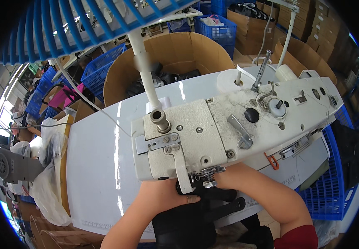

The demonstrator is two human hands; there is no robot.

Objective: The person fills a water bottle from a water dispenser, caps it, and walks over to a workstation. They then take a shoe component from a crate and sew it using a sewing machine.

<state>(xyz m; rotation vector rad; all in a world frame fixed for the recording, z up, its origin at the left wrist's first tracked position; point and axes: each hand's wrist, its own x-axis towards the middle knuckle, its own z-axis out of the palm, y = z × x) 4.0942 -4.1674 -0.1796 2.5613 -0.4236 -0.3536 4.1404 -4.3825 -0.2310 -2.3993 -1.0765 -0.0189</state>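
Observation:
A white sewing machine [187,124] fills the middle, its head above both my hands. Below its needle end lies a black fabric piece [179,228] with two strap-like, rounded ends [238,203] pointing right. My left hand [161,196] grips the fabric's left side, its thumb, wrapped with a tan band, stretched over the cloth; its other fingers are hidden. On the other side, my right hand [229,176] reaches in under the machine head beside the metal tension knob [209,182]. The machine and knob hide its fingers. The needle is out of sight.
The white tabletop [92,166] carries a printed ruler along its near edge. An orange-red clip-like piece [272,161] lies right of my right hand. A large cardboard bin [179,43] with black pieces stands behind; a blue crate [328,186] is at right. A blue slatted rack [84,25] hangs above.

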